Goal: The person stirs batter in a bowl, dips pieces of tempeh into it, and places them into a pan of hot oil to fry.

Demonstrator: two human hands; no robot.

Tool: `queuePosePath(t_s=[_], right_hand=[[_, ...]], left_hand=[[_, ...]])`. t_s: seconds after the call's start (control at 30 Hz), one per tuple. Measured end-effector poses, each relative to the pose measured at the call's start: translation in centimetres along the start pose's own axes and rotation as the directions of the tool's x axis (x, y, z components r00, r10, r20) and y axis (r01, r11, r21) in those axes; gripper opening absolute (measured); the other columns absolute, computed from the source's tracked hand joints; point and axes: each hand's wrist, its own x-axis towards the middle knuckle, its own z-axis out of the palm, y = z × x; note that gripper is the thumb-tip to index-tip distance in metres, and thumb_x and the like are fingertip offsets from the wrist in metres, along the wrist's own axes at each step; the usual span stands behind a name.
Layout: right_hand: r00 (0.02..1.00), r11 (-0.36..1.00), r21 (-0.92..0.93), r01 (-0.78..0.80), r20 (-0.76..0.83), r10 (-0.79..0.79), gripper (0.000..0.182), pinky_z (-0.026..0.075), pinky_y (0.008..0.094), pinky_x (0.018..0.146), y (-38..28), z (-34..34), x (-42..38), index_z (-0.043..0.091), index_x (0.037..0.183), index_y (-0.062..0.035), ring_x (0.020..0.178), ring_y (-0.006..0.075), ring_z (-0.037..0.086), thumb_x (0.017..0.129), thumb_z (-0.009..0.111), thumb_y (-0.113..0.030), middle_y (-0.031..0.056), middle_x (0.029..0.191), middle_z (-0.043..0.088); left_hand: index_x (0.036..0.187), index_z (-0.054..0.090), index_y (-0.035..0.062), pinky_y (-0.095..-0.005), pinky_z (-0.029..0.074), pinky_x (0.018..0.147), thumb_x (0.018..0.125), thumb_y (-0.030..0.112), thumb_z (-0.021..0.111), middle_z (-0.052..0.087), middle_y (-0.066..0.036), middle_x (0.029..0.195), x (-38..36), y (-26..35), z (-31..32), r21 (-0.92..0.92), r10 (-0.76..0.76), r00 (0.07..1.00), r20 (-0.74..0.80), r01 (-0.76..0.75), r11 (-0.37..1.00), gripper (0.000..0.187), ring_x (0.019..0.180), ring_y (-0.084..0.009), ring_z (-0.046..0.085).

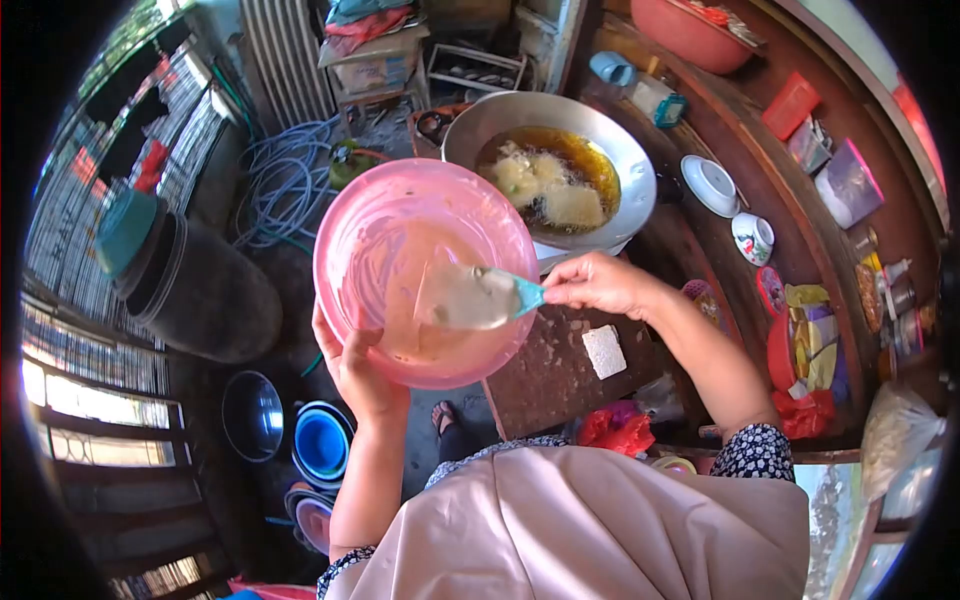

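My left hand (pixel 352 365) grips the near rim of a pink plastic bowl (pixel 385 215) smeared with pale batter, holding it tilted in the air. My right hand (pixel 600 283) holds the handle of a light-blue spatula (pixel 480 297) whose blade, coated in batter, rests inside the bowl. Beyond the bowl a metal wok (pixel 630 165) holds hot oil with several pale battered pieces (pixel 550 185) frying in it.
A wooden counter (pixel 760 180) on the right carries a white cup (pixel 712 183), a small painted cup (pixel 752 237), packets and jars. A white block (pixel 604 351) lies on a brown board. On the floor sit a dark barrel (pixel 200 285), a blue hose (pixel 285 175) and stacked basins (pixel 322 443).
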Motion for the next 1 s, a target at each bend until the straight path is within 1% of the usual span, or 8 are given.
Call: queuePosePath(t_s=[0.4, 0.57, 0.6, 0.63, 0.7, 0.73, 0.83, 1.0], right_hand=[[0.908, 0.981, 0.078, -0.179, -0.37, 0.195, 0.015, 0.015, 0.0159, 0.036, -1.8, -14.1, -0.7, 0.063, 0.091, -0.0121, 0.042, -0.0005, 0.026, 0.083, 0.063, -0.025, -0.0064, 0.063, 0.045], [0.725, 0.936, -0.044, -0.349, -0.646, 0.24, 0.018, 0.013, 0.0194, 0.035, 3.1, -19.3, 2.5, 0.064, 0.088, -0.0114, 0.042, 0.0015, 0.025, 0.077, 0.068, -0.026, -0.0048, 0.06, 0.046], [0.715, 0.925, -0.058, -0.376, -0.653, 0.25, 0.023, 0.03, 0.0246, 0.037, 4.2, -20.7, 3.3, 0.065, 0.09, -0.0095, 0.046, 0.0079, 0.044, 0.075, 0.069, -0.026, 0.002, 0.064, 0.057], [0.717, 0.924, -0.059, -0.377, -0.651, 0.25, 0.023, 0.03, 0.0246, 0.037, 6.1, -22.1, 4.5, 0.065, 0.09, -0.0095, 0.046, 0.0079, 0.044, 0.075, 0.069, -0.026, 0.002, 0.064, 0.057], [0.643, 0.776, -0.427, -0.465, -0.765, -0.036, 0.025, 0.048, 0.0333, 0.058, 9.0, -23.8, 6.5, 0.065, 0.092, -0.0079, 0.068, 0.0207, 0.062, 0.075, 0.068, -0.027, 0.009, 0.081, 0.065], [0.586, 0.648, -0.405, -0.645, -0.806, 0.079, 0.025, 0.047, 0.0384, 0.082, 5.6, -21.5, 6.1, 0.066, 0.093, -0.0078, 0.093, 0.0297, 0.062, 0.077, 0.064, -0.026, 0.012, 0.097, 0.065], [0.503, 0.435, -0.478, -0.763, -0.862, -0.064, 0.023, 0.048, 0.0408, 0.081, 3.4, -18.4, 6.4, 0.067, 0.092, -0.0089, 0.092, 0.0309, 0.061, 0.079, 0.061, -0.026, 0.0132, 0.098, 0.064], [0.572, 0.202, -0.617, -0.761, -0.784, -0.241, 0.019, 0.049, 0.0402, 0.076, 2.3, -16.5, 6.4, 0.065, 0.09, -0.0088, 0.096, 0.0287, 0.06, 0.083, 0.049, -0.016, 0.0137, 0.097, 0.064]], left_hand=[[0.129, 0.034, 0.008, -0.0358, 0.033, 0.099, 0.062, 0.001, 0.047, 0.042, -0.012, 0.121, 4.7, 0.6, 0.5, -0.021, 0.053, 0.992, -0.115, -0.056, 0.998, 0.069, 0.114, -0.0251, 0.041], [0.129, 0.034, 0.0071, -0.0374, 0.037, 0.097, 0.063, 0.002, 0.047, 0.043, -0.012, 0.121, 4.4, 1.0, -2.7, -0.02, 0.001, 0.981, -0.191, -0.005, 1.0, 0.067, 0.113, -0.0265, 0.044], [0.129, 0.034, 0.0068, -0.0376, 0.038, 0.096, 0.064, 0.002, 0.046, 0.043, -0.012, 0.121, 4.6, 0.7, -3.7, -0.059, -0.045, 0.982, -0.185, 0.035, 0.998, 0.066, 0.112, -0.0265, 0.045], [0.129, 0.034, 0.0068, -0.0376, 0.038, 0.096, 0.064, 0.002, 0.046, 0.043, -0.012, 0.121, 4.5, 0.7, -4.3, -0.058, -0.044, 0.981, -0.188, 0.034, 0.998, 0.066, 0.112, -0.0265, 0.045], [0.129, 0.034, 0.0065, -0.0376, 0.039, 0.095, 0.065, 0.002, 0.045, 0.044, -0.012, 0.121, 4.4, 0.7, -4.9, -0.069, -0.112, 0.972, -0.208, 0.099, 0.993, 0.064, 0.112, -0.0257, 0.046], [0.129, 0.034, 0.0065, -0.0376, 0.039, 0.095, 0.065, 0.002, 0.045, 0.044, -0.012, 0.121, 4.3, 0.7, -4.9, -0.069, -0.111, 0.971, -0.21, 0.099, 0.993, 0.064, 0.112, -0.0257, 0.046], [0.128, 0.035, 0.0064, -0.0374, 0.04, 0.094, 0.066, 0.002, 0.045, 0.045, -0.012, 0.121, 3.9, 0.6, -4.8, -0.057, -0.093, 0.967, -0.237, 0.082, 0.995, 0.063, 0.111, -0.0255, 0.046], [0.125, 0.038, 0.0063, -0.0378, 0.041, 0.093, 0.065, 0.002, 0.045, 0.045, -0.012, 0.121, 3.7, 0.2, -5.1, -0.083, -0.103, 0.973, -0.205, 0.088, 0.993, 0.06, 0.112, -0.0258, 0.046]])
